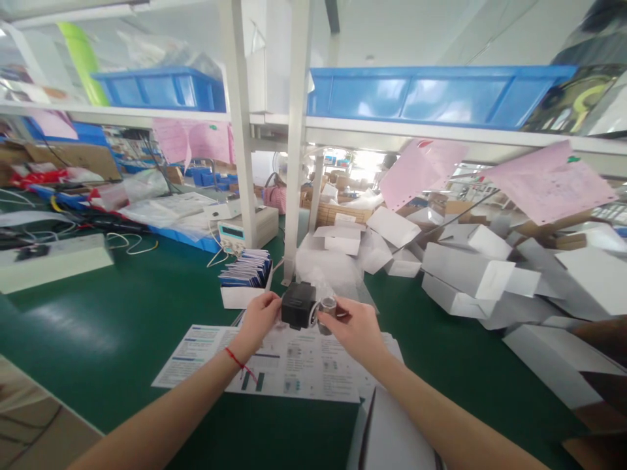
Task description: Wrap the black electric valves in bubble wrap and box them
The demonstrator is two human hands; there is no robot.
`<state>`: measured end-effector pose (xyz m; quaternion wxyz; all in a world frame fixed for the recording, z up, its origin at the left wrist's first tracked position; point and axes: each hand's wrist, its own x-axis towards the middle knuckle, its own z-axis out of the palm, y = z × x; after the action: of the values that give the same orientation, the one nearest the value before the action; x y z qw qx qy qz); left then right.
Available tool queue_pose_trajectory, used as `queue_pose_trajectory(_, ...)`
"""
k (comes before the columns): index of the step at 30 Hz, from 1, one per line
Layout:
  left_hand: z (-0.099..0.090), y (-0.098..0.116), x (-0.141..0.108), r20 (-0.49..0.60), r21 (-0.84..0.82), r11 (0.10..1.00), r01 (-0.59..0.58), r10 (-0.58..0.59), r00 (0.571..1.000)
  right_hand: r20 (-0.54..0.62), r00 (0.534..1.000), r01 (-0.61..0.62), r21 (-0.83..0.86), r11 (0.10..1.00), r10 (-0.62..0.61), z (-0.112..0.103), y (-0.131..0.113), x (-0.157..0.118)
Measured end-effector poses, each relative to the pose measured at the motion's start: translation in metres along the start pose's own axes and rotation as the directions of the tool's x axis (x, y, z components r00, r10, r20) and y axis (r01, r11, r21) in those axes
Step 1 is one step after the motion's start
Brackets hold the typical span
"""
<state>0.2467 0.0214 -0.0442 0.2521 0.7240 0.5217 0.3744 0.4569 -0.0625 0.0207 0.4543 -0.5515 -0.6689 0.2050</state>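
A black box-shaped device [298, 305] is held above some printed sheets [313, 369], with a silvery metal cylinder [326, 316] at its right side. My left hand [258, 321] is closed, thumb and fingers pinching at the left edge of the black device; a bit of something clear shows below the fingertips. My right hand [360, 328] is closed around the metal cylinder, thumb in front. A pale ring shows between cylinder and black body; whether the two are joined I cannot tell. The sheets carry text and small pictures and lie flat on the green table.
Beyond my left hand stands a white box of blue-and-white booklets [245, 277]. An instrument with a display [249, 230] is behind it. White cartons [465, 274] pile up at right; another carton [396, 434] is near me. Shelf posts [295, 143] rise ahead.
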Motion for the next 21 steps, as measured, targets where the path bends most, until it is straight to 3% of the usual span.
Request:
queue_pose_trajectory(5, -0.024, 0.029, -0.011, -0.12, 0.036, 0.986, -0.161, 0.165, 0.979, 0.011, 0.995, 0.099, -0.235, 0.967, -0.1, 0.001, -0.012, -0.007)
queue_pose_trajectory(10, -0.04, 0.056, -0.027, -0.158, 0.1, 0.926, -0.365, 0.377, 0.913, -0.018, 0.999, 0.034, -0.352, 0.935, -0.043, 0.0, -0.009, -0.006)
queue_pose_trajectory(16, -0.03, 0.06, -0.037, -0.035, 0.258, 0.76, -0.596, 0.624, 0.781, -0.05, 0.994, -0.104, -0.289, 0.952, 0.093, 0.006, 0.01, 0.004)
queue_pose_trajectory(21, -0.018, 0.068, -0.045, 0.02, 0.34, 0.634, -0.695, 0.734, 0.679, -0.021, 0.999, -0.05, -0.217, 0.975, 0.047, 0.009, 0.018, 0.005)
